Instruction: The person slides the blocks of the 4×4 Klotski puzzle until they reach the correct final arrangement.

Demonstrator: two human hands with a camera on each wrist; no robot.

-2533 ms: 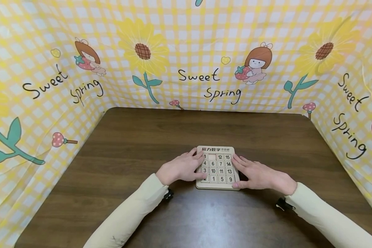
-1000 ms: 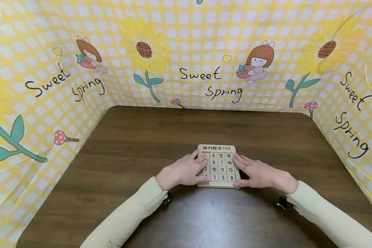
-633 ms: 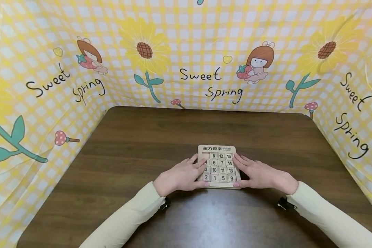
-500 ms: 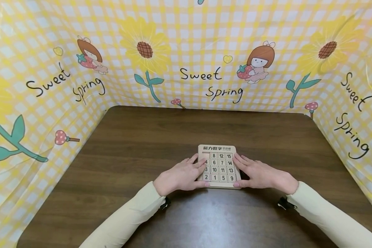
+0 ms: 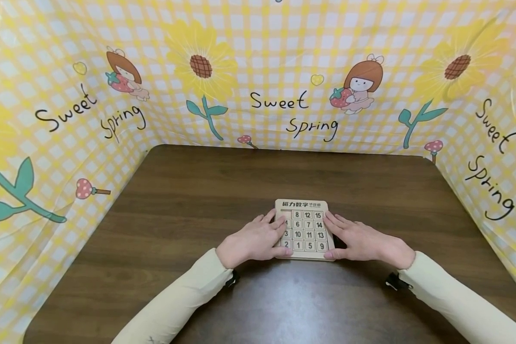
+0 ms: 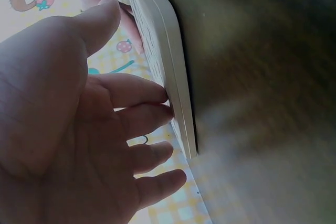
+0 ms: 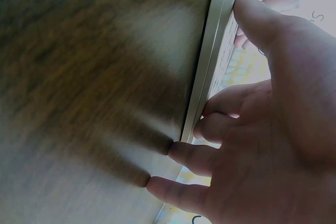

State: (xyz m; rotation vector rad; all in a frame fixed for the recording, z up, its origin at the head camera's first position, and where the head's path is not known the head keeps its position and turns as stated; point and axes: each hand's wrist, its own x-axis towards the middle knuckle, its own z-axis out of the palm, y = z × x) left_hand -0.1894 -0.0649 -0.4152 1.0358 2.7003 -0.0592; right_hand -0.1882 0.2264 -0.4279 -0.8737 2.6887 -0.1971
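Observation:
A pale wooden number sliding puzzle point(image 5: 303, 230) lies flat on the table, its square tiles numbered in black. The bare slot is at the top left; 8, 12 and 15 fill the rest of that row. My left hand point(image 5: 253, 241) rests at the puzzle's left side, index finger over the left column near the 4 and thumb at the bottom left by the 2. Its fingers look loosely extended in the left wrist view. On the opposite side, my right hand point(image 5: 361, 241) touches the right edge with its fingers, thumb on the lower right corner. Two of its fingertips point(image 7: 152, 182) reach the tabletop.
The dark wood table point(image 5: 189, 191) has rounded far corners. A yellow checked cloth point(image 5: 275, 57) with sunflowers and "Sweet Spring" lettering stands around it at the back and both sides. Black devices sit at both wrists, by cream sleeves point(image 5: 176, 296).
The 8 tile has slid one place right, so the bare slot moved to the top left corner. My left hand reached over the puzzle, then drew back slightly. The right hand stays put.

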